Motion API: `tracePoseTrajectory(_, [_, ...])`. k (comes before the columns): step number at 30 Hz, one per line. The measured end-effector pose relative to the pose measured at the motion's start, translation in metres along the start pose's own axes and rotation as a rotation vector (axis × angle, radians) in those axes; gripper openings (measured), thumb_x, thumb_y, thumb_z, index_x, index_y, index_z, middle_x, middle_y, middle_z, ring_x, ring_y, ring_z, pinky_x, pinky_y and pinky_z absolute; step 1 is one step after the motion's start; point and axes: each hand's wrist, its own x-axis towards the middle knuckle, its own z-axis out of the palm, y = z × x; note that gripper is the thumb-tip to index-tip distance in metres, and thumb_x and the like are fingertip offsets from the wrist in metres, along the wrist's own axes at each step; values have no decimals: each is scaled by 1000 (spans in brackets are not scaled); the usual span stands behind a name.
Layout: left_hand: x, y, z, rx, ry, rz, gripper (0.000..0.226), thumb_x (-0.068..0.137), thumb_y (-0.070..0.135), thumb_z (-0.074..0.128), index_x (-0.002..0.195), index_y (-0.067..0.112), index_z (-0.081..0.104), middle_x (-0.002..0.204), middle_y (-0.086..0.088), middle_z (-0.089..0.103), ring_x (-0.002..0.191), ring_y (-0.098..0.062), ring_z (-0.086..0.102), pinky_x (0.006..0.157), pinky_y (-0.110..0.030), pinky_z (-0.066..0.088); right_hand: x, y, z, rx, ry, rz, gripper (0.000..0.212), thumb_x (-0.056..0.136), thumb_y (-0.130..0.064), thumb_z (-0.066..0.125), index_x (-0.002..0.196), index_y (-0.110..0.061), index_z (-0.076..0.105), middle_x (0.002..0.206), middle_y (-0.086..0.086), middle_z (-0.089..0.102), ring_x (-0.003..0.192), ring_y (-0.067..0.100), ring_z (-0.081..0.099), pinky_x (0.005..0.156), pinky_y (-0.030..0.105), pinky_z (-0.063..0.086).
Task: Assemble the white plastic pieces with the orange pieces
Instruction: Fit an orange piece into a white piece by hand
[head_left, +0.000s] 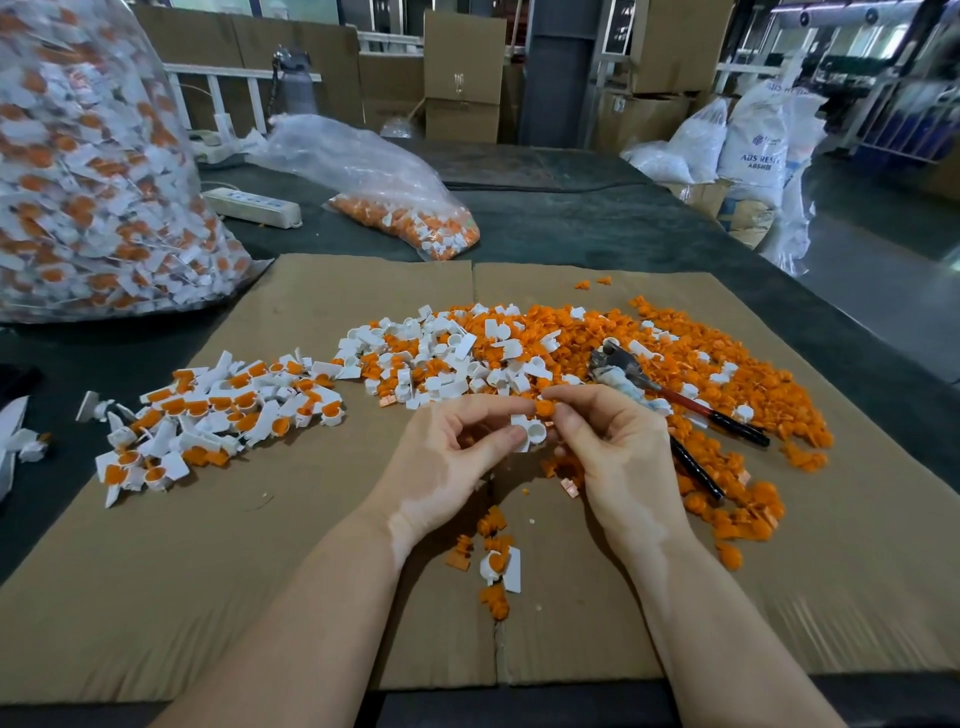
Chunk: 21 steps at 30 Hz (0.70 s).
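Far left on the desk (571, 228): a large bag (93, 171) packed with finished units. On the cardboard (208, 571), a left pile (218, 415) of assembled white-and-orange pieces. Centre: loose white pieces (441, 353), unassembled. Left hand (447, 467) pinches one white piece (530, 431) by thumb and fingers; right hand (613, 447) pinches an orange piece (544, 407) just above its cup, touching or nearly so, not yet seated. Right: a large heap of orange pieces (701, 374) with pliers (675, 400) lying on it. Judgement: well begun, but the loose stock far exceeds the done pile; much remains.
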Motion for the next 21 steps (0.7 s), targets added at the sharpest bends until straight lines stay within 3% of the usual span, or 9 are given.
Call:
tracePoseTrajectory(6, [1,-3,1,2,39,-22,30,86,12,64,93,42,65,72,25,67,72,6,61,67,-4,42,1,0,1,-36,5,-23,21,90,-3,56,91,-20,69,79,-1,70,73,13,65,63,17,51])
tracePoseTrajectory(10, [3,-9,2,-50,129,-125,18,87,15,64,100,26,67,72,4,69,70,-5,64,70,-9,45,-1,-1,3,-169,32,-131,22,89,-3,58,90,-23,67,79,-12,66,78,1,62,67,11,48])
tracePoseTrajectory(13, [4,-9,2,-96,168,-184,13,86,14,65,97,18,68,76,-2,71,67,-5,66,62,-10,47,-4,1,7,-299,34,-220,16,86,-4,62,94,-16,69,85,-12,66,84,-1,61,73,8,45])
tracePoseTrajectory(21, [2,-5,3,-38,110,-157,7,84,11,66,85,17,67,73,-1,69,61,0,64,57,-8,46,-7,5,11,-619,129,-537,5,79,-1,72,82,-4,70,74,4,66,69,15,63,63,28,54])
